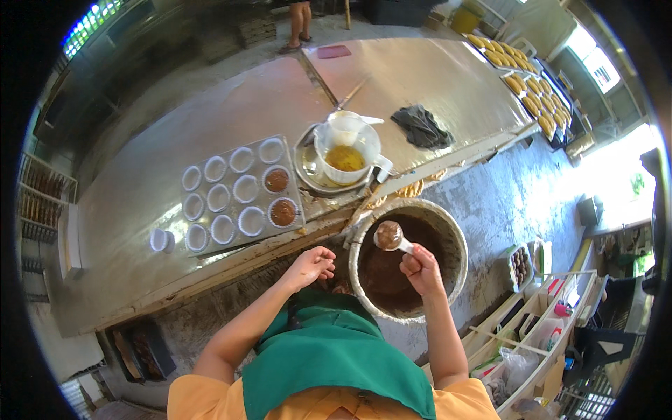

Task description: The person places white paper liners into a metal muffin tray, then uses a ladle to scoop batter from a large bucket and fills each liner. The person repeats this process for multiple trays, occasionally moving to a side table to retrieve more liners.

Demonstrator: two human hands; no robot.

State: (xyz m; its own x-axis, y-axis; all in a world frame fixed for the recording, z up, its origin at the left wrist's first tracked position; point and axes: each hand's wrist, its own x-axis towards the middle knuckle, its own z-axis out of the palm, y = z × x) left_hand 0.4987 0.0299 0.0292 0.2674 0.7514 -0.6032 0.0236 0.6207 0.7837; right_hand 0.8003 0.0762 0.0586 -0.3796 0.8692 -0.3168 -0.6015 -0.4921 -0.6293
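The right hand (pixel 423 271) is closed around the handle of a white scoop (pixel 404 245), whose round bowl carries a load of brown batter (a rather heaped one, by the look of it). The scoop lies just beyond the fingers, ahead and slightly to the left of the fist, and appears over the opening of a large round tub (pixel 460 262) with a pale, smeared rim. More brown batter (pixel 385 276) lies inside that tub, below the scoop and the right hand. The left hand (pixel 313 267) is to the left of the tub, near the table edge and well apart from the scoop; its fingers are loosely bent inward, and I cannot tell whether anything small is between them. Beyond the left hand, on the metal-topped table (pixel 140 189), a tray (pixel 234 209) holds white paper cups in three rows of four. The near two in the rightmost column contain brown batter (pixel 283 212). A separate paper cup or stack (pixel 162 241) is just left of the tray. To the tray's right, a clear pitcher (pixel 371 150) with yellow liquid (pixel 345 159) at its bottom stands on a round metal dish (pixel 302 164), and a crumpled dark cloth (pixel 422 127) lies farther right.
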